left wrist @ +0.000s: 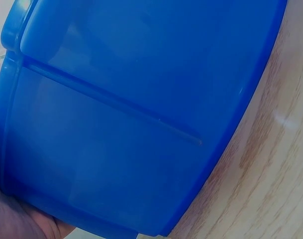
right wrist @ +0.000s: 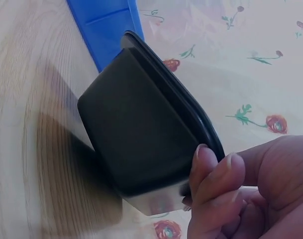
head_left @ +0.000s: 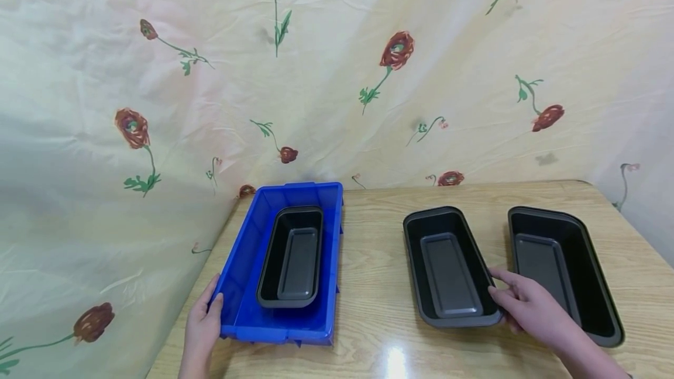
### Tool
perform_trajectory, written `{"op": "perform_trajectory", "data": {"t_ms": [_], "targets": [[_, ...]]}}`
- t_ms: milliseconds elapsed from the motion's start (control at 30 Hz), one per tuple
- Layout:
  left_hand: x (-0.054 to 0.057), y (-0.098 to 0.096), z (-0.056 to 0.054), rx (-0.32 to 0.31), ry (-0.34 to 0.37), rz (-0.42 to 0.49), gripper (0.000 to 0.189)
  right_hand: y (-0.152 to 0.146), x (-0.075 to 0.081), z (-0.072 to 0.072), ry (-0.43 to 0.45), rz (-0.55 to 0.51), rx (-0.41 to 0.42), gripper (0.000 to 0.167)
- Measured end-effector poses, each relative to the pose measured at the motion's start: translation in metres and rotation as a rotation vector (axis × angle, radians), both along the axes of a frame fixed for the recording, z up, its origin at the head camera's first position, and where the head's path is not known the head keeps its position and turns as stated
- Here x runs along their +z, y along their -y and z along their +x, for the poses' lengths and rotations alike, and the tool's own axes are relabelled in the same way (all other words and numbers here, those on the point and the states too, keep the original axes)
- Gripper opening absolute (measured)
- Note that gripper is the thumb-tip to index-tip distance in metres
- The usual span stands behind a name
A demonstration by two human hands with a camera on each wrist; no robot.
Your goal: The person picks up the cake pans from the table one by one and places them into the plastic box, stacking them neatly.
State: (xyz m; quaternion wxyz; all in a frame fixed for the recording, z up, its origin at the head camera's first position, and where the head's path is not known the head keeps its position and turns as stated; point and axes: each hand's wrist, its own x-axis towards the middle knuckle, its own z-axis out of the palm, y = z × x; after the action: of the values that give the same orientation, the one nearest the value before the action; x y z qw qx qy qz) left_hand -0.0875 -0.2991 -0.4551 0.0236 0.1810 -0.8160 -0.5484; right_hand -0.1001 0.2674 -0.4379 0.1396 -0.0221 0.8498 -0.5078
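My right hand (head_left: 532,309) pinches the near right corner of a dark loaf pan (head_left: 453,274) by its rim. In the right wrist view, the thumb and fingers (right wrist: 221,174) grip that rim, and the pan tilts over the wooden table with a shadow beneath. At the left, my left hand (head_left: 202,326) holds the near left corner of a blue plastic bin (head_left: 310,332), thumb over the rim. Inside the bin lies a second dark loaf pan (head_left: 297,265). The left wrist view shows mostly the ribbed bin wall (left wrist: 116,149), with part of the hand at the lower left.
A third loaf pan (head_left: 542,256) sits on the table at the right, partly hidden behind my right forearm. Light wood-grain tabletop (head_left: 374,285) lies between the bin and the middle pan. A flower-patterned cloth (head_left: 326,75) hangs behind the table and along its left side.
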Motion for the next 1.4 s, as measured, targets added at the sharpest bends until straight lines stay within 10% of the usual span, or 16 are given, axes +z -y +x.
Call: {"op": "perform_trajectory", "data": {"t_ms": [1400], "targets": [[-0.0015,-0.0012,-0.0003,0.011,-0.009,0.007,0.053,0.0073,-0.0023,0.0029,0.053,-0.206,0.033,0.065]]}}
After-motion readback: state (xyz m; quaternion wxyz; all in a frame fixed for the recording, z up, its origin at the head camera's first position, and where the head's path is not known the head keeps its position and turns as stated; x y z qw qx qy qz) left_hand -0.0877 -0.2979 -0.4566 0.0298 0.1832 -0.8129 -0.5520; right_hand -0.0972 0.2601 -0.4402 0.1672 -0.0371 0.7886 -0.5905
